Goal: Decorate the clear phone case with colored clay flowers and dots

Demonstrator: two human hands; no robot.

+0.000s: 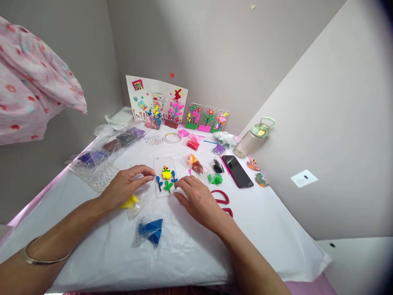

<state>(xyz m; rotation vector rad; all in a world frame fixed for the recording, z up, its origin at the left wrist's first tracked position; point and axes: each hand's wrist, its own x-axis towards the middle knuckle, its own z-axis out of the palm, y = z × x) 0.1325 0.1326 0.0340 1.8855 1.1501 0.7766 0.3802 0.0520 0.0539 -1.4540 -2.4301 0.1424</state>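
Note:
A clear phone case [164, 164] lies flat on the white table cover [190, 246], with a yellow clay flower, blue clay leaves and a green clay piece stuck on it. My left hand [125, 186] pinches at the case's left edge by a blue clay leaf [159, 179]. My right hand [198, 200] rests on the table, its fingertips touching the case's lower right corner near the green clay piece [168, 186]. A bag of yellow clay [131, 203] lies under my left hand. A bag of blue clay [150, 231] lies in front.
Red scissors [222, 200] sit under my right wrist. A black phone [237, 171], a water bottle [253, 139] and several small bags of coloured clay lie beyond. Decorated cases and a card [156, 100] lean on the back wall. Pink cloth [33, 82] hangs at left.

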